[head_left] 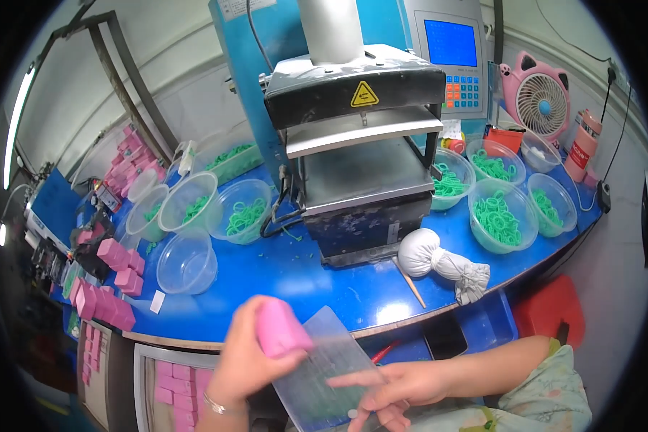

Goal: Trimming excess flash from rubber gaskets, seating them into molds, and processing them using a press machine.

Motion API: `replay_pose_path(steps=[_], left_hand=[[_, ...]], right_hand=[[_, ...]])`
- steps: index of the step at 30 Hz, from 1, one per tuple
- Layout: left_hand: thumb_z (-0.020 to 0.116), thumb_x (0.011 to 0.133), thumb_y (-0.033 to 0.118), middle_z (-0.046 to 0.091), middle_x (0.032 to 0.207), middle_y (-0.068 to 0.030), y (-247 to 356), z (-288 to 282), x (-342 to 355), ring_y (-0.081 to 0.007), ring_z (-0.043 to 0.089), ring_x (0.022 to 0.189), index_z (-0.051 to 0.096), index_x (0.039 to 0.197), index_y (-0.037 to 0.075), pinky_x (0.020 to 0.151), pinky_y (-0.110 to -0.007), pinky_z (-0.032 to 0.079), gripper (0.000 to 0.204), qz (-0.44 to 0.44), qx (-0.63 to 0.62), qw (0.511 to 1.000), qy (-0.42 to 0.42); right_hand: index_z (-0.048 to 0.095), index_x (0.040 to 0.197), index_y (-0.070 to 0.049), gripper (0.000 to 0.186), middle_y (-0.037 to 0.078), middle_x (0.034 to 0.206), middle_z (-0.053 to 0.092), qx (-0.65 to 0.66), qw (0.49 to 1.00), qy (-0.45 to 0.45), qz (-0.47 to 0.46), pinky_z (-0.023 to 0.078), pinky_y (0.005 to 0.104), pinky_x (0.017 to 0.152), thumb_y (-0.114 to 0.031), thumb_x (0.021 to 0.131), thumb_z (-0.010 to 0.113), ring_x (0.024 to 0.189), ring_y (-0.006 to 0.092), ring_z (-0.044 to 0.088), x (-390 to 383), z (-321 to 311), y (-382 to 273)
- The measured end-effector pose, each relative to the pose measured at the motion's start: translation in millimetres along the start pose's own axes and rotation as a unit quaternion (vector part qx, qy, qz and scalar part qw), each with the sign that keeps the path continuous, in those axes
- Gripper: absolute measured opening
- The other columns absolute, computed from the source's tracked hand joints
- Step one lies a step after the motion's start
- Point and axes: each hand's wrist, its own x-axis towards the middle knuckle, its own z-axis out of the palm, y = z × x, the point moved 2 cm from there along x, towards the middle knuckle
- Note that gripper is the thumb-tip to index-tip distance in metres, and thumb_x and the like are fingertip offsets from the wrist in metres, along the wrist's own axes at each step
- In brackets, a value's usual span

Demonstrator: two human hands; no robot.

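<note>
Blue-topped workbench (324, 291) sweeps across the head view, bowed by the lens, against pale walls. At 12 o'clock stands a press (371, 223) with black and metal plates, backed by a turquoise housing (241, 72); just right of it, toward 1 o'clock, is a control panel (450, 61) with a blue screen and a keypad. A pink fan (540, 104) with cat-like ears sits at 2 o'clock. Clear bowls of green rings flank the press, one (498, 219) at 3 o'clock and another (189, 209) at 9 o'clock. Stacked pink cubes (111, 306) lie near 8 o'clock on the bench's edge. Toward 4 o'clock rest a knotted white cloth bundle (439, 261) and, beside it, a wooden stick (412, 286).

Near 7 o'clock, the left hand (248, 356), a bracelet at its wrist, is wrapped around a pink block (279, 327), held up in front of the bench edge. A translucent tray (331, 345) slants at 6 o'clock, greenish toward its lower part. At 5 o'clock the right hand (399, 385) reaches over it, index finger extended, the others loosely bent; whether they pinch anything I cannot tell. Both hands are apart, with the tray between them.
</note>
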Motion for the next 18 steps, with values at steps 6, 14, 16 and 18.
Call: replay_pose_path(steps=[6, 14, 16, 18], left_hand=[[0.084, 0.05, 0.021, 0.046, 0.112, -0.0163, -4, -12, -2, -0.0333, 0.045, 0.105, 0.045, 0.111, 0.003, 0.092, -0.04, 0.037, 0.075, 0.057, 0.166, 0.963, 0.204], [0.075, 0.066, 0.03, 0.049, 0.114, -0.0176, 55, 20, -39, -0.0382, 0.048, 0.107, 0.058, 0.104, 0.013, 0.088, -0.05, 0.04, 0.045, 0.332, 0.151, 0.915, 0.169], [0.076, 0.065, 0.031, 0.045, 0.12, -0.0178, 49, 24, -46, -0.0417, 0.043, 0.111, 0.058, 0.104, 0.015, 0.09, -0.052, 0.038, 0.045, 0.343, 0.146, 0.912, 0.172], [0.076, 0.064, 0.031, 0.041, 0.125, -0.018, 47, 27, -49, -0.0452, 0.039, 0.115, 0.058, 0.104, 0.017, 0.093, -0.054, 0.037, 0.046, 0.356, 0.139, 0.908, 0.174]], right_hand=[[0.011, 0.14, -0.001, 0.066, 0.023, 0.099, 0.062, 0.018, 1.0, -0.002, -0.013, 0.052, 0.0276, 0.049, -0.012, 0.087, 0.05, 0.054, 0.0208, 0.063, -4, -5, 8], [0.005, 0.143, -0.014, 0.062, 0.008, 0.128, 0.046, -0.232, 0.971, -0.005, -0.055, 0.047, 0.0243, 0.074, -0.022, 0.095, 0.043, 0.084, 0.0119, 0.056, 2, -36, 27], [0.035, 0.133, -0.01, 0.042, 0.007, 0.116, 0.055, -0.232, 0.968, 0.013, -0.093, 0.046, 0.0251, 0.073, -0.025, 0.094, 0.044, 0.082, 0.0112, 0.056, 0, -38, 29], [0.056, 0.106, -0.005, 0.027, 0.005, 0.098, 0.061, -0.367, 0.928, 0.022, -0.065, 0.045, 0.0268, 0.072, -0.027, 0.094, 0.045, 0.08, 0.0109, 0.055, -2, -46, 32]])
